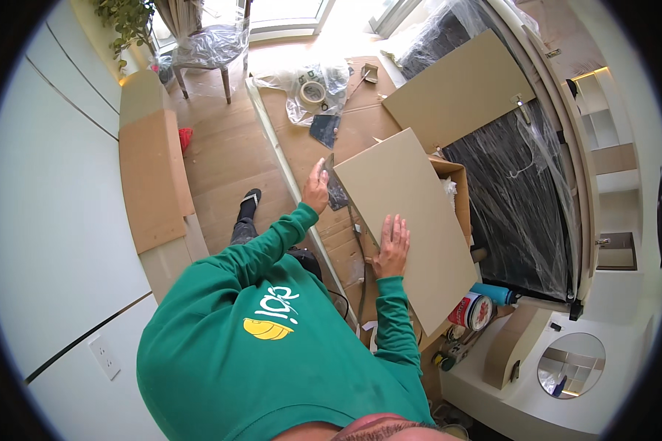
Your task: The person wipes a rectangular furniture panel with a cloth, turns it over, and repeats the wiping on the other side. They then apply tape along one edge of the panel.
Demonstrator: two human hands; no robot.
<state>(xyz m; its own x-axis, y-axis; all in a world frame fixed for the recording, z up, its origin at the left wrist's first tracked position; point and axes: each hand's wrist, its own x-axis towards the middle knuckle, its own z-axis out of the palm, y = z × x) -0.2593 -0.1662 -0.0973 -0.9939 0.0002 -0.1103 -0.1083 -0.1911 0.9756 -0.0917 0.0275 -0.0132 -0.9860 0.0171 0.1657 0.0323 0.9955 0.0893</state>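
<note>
Pinning a beige panel flat: right hand lies palm down on its near long edge, fingers spread, gripping nothing, just weight to stop it sliding. Left hand is up at the panel's far corner, closed round a small flat blade, scraper or knife, can't tell which; blade tip sits at the panel edge. Grip there looks tight, thumb on top.

Panel rests tilted over an open cardboard box, which props its right side, so the left edge hangs free over the floor covering, probably why the blade works from that side.

Cardboard sheets cover the wood floor under everything, likely as protection. Dark patch under the panel corner looks like a rag or mat, unclear.

Second panel lies further off, leaning toward the plastic-wrapped dark unit on the right. Tape roll sits in a clear bag beyond the left hand, well out of reach. Cans and a tube cluster by the panel's near end, close to the right elbow. Wrapped chair stands by the window, well apart.

Person crouches, green sleeves, one sandalled foot back left for balance.
</note>
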